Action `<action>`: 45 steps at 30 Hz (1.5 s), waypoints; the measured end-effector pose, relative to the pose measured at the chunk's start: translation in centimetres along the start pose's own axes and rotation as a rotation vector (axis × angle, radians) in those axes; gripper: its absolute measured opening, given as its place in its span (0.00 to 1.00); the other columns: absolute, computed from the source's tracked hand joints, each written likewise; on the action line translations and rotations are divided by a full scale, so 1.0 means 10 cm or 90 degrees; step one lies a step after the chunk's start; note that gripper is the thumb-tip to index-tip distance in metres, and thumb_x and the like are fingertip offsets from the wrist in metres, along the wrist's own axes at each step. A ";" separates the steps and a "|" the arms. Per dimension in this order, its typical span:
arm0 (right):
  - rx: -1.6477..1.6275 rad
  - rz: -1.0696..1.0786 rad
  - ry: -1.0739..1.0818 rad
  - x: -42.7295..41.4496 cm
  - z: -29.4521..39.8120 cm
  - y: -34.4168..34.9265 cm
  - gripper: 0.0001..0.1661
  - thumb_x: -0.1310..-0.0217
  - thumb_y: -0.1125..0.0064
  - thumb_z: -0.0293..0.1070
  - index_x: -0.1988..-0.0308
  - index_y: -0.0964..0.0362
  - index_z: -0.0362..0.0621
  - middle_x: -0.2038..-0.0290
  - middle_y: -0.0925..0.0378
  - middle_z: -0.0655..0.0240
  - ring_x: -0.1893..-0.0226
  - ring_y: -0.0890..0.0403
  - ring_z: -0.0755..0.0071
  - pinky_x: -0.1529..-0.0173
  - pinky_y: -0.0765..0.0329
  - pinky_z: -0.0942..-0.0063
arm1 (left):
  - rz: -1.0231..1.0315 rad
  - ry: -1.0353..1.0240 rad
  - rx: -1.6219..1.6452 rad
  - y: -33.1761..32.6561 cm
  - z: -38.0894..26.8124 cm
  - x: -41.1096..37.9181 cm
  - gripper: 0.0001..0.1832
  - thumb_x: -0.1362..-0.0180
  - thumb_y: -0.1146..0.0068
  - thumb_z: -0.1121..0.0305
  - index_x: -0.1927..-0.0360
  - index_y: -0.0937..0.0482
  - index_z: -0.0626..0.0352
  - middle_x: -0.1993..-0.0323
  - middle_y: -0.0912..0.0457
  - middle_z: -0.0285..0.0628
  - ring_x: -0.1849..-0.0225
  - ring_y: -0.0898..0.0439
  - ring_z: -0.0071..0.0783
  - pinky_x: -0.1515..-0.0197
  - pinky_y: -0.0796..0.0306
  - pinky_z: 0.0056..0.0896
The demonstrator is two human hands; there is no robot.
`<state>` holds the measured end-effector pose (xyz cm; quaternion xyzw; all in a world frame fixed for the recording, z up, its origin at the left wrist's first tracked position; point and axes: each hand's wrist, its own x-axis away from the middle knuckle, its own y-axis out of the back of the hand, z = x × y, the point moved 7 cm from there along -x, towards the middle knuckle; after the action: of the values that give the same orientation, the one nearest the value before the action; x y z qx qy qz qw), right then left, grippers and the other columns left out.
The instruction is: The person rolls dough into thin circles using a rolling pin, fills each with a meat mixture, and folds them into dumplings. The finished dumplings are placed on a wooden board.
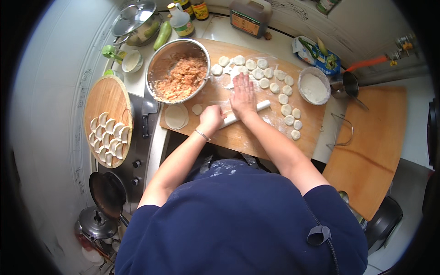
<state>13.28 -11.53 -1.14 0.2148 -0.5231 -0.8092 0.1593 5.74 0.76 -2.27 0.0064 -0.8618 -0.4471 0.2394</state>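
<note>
My right hand (243, 96) lies palm down across a white rolling pin (263, 105), its fingers stretched toward the flour. Beside it, my left hand (211, 117) is curled at the pin's left part, its fingertips by the edge of a piece of dough (227, 114) mostly hidden between the hands. Small flattened dough rounds (274, 88) lie scattered on the floured wooden board (247, 144). Left of my left hand are a small dough disc (197, 109) and stacked rolled wrappers (176, 116). A steel bowl (208, 62) holds minced filling (185, 77) with a utensil in it.
Filled dumplings (106, 140) sit on a round wooden board (103, 89) over the stove. A cleaver (150, 106) lies beside the steel bowl. A bowl of flour (314, 88) stands at the right, near a metal pot (350, 84) and another wooden board (374, 130). Bottles (182, 22) line the back.
</note>
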 end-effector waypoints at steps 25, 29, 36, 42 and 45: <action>0.014 -0.002 0.036 0.25 -0.81 0.50 0.26 0.51 0.45 0.34 0.50 0.30 0.36 0.33 0.39 0.40 0.31 0.39 0.40 0.27 0.45 0.50 | -0.386 0.242 0.830 0.61 1.73 0.67 0.35 0.44 0.43 0.84 0.32 0.43 0.66 0.38 0.31 0.55 0.39 0.26 0.43 0.40 0.27 0.37; 0.008 0.104 0.050 -0.01 -0.73 0.31 0.31 0.51 0.46 0.35 0.47 0.32 0.31 0.36 0.36 0.37 0.33 0.36 0.39 0.27 0.43 0.53 | -0.470 0.244 0.575 0.54 1.81 0.73 0.39 0.47 0.37 0.83 0.32 0.43 0.68 0.32 0.41 0.55 0.30 0.37 0.44 0.30 0.39 0.41; 0.004 0.186 0.302 0.39 0.11 0.13 0.28 0.50 0.42 0.35 0.50 0.33 0.29 0.35 0.38 0.36 0.33 0.37 0.39 0.28 0.42 0.51 | -0.435 0.020 0.339 0.69 0.75 0.96 0.31 0.49 0.41 0.81 0.38 0.33 0.62 0.43 0.34 0.47 0.39 0.33 0.41 0.33 0.39 0.41; -0.100 0.219 0.311 1.10 0.08 0.35 0.22 0.51 0.43 0.29 0.54 0.33 0.33 0.31 0.41 0.44 0.30 0.40 0.43 0.27 0.46 0.45 | -0.153 -0.158 0.365 0.38 0.07 0.48 0.14 0.42 0.45 0.81 0.52 0.20 0.62 0.55 0.21 0.43 0.53 0.20 0.33 0.48 0.27 0.29; -0.070 0.202 0.259 1.19 -0.04 0.38 0.21 0.52 0.45 0.28 0.54 0.32 0.34 0.30 0.44 0.45 0.28 0.44 0.41 0.26 0.49 0.44 | -0.096 -0.276 0.212 0.07 -0.38 0.27 0.11 0.44 0.42 0.78 0.57 0.16 0.60 0.60 0.21 0.47 0.56 0.20 0.41 0.50 0.25 0.34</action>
<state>3.41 -19.11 0.06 0.2794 -0.4625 -0.7414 0.3979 5.04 -2.38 1.20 0.0143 -0.9517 -0.3066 0.0110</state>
